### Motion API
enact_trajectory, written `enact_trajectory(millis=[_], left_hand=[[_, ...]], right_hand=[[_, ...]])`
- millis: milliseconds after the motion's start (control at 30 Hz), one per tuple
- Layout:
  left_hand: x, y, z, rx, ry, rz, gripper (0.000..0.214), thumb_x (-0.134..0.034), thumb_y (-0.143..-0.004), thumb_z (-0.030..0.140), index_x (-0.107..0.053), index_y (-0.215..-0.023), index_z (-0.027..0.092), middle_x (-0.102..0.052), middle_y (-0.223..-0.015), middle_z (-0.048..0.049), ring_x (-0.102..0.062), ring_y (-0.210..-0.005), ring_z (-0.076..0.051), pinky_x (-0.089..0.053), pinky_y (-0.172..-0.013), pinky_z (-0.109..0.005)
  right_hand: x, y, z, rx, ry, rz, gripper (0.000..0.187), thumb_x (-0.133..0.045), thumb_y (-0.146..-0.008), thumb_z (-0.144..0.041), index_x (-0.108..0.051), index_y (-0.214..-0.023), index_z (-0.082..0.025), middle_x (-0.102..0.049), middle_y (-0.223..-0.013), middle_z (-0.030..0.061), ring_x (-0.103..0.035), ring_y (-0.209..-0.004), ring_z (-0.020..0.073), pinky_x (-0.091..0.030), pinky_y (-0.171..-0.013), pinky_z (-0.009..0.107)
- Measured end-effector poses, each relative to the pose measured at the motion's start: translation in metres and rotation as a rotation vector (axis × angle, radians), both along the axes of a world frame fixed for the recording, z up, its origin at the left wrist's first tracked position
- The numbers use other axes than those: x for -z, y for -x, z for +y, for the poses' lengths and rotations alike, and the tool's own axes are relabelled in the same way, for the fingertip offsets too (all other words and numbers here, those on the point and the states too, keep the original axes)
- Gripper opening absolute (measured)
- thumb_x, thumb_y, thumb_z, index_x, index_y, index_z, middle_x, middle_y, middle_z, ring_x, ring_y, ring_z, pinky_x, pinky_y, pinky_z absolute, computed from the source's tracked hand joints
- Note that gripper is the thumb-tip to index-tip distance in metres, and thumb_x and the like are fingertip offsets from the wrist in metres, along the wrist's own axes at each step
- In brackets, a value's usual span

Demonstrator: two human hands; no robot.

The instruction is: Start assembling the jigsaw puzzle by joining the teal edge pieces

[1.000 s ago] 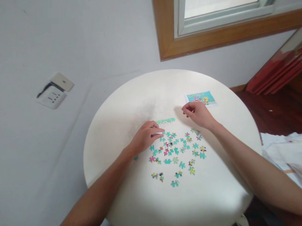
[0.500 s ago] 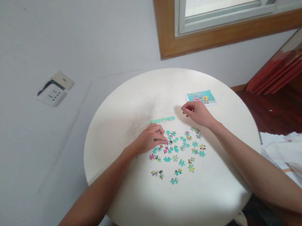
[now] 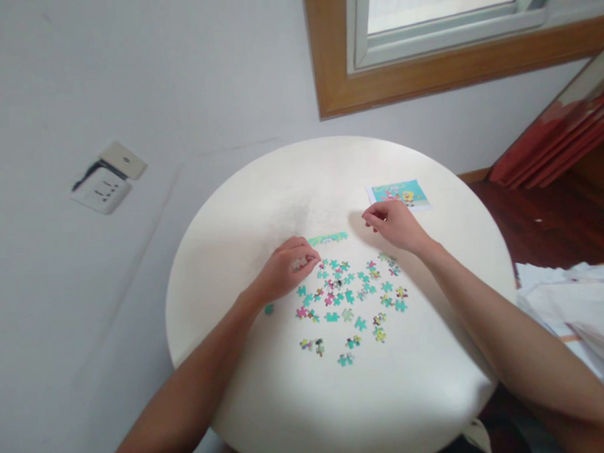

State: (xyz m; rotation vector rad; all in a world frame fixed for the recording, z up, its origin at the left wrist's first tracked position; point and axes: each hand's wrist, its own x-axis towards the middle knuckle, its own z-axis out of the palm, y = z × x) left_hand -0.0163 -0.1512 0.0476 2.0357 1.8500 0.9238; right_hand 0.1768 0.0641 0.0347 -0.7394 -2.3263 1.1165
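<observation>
My left hand point(image 3: 290, 267) is closed in a pinch at the upper left of the loose jigsaw pieces point(image 3: 332, 316). A small puzzle piece point(image 3: 310, 258), mostly covered by the fingers, shows between them. Just beyond this hand lies a joined strip of the puzzle point(image 3: 328, 239), mostly turquoise and yellow-green. My right hand point(image 3: 390, 222) is held with curled fingers right of the strip, close to the picture card point(image 3: 401, 194) with its cartoon figures. Whatever its fingers may hold is hidden. The loose pieces are turquoise, pink and yellow, spread over the middle of the table.
The round white table point(image 3: 223, 243) stands by a wall with a socket point(image 3: 101, 190). One turquoise piece point(image 3: 269, 309) lies apart beside my left forearm. White papers point(image 3: 565, 302) are at the right, below a red curtain point(image 3: 553, 142).
My left hand has moved up and a little left, from among the loose pieces toward the joined strip. My right hand has stayed in place.
</observation>
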Motion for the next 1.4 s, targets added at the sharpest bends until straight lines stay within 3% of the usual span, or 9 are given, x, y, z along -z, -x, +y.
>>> enact_trajectory(millis=[167,433,833,1400], left_hand=[[-0.010,0.010,-0.003,-0.100,-0.031,0.025,0.015,-0.056,-0.093,0.022,-0.063,-0.080,0.018,-0.060,-0.080,-0.0025,-0.056,-0.080,-0.016,-0.045,-0.079,-0.031],[-0.023,0.041,-0.013,-0.375,-0.165,0.071,0.010,-0.057,-0.088,0.020,-0.060,-0.079,0.018,-0.059,-0.075,0.0000,-0.054,-0.073,-0.015,-0.042,-0.070,-0.029],[-0.010,0.037,-0.008,-0.432,-0.143,-0.030,0.022,-0.058,-0.088,0.025,-0.052,-0.068,0.018,-0.055,-0.067,0.0026,-0.051,-0.065,-0.012,-0.039,-0.065,-0.028],[-0.003,0.048,-0.008,-0.533,-0.068,-0.096,0.024,-0.058,-0.087,0.034,-0.063,-0.070,0.017,-0.065,-0.071,-0.0005,-0.056,-0.065,-0.014,-0.043,-0.066,-0.028]], right_hand=[[0.000,-0.001,0.001,0.007,-0.022,-0.003,0.022,-0.053,-0.084,-0.026,-0.070,-0.078,-0.014,-0.072,-0.074,0.0073,-0.062,-0.062,0.0158,-0.045,-0.062,0.031],[0.002,-0.002,0.001,0.008,-0.010,0.003,0.021,-0.054,-0.082,-0.027,-0.071,-0.078,-0.014,-0.072,-0.072,0.0079,-0.062,-0.058,0.0167,-0.045,-0.057,0.031],[0.005,-0.004,0.002,0.011,-0.040,-0.050,0.024,-0.055,-0.085,-0.033,-0.071,-0.080,-0.015,-0.073,-0.072,0.0076,-0.064,-0.057,0.0186,-0.047,-0.058,0.032],[0.001,-0.004,-0.001,0.022,0.000,-0.048,0.027,-0.055,-0.083,-0.036,-0.071,-0.080,-0.015,-0.073,-0.073,0.0094,-0.064,-0.058,0.0197,-0.048,-0.059,0.034]])
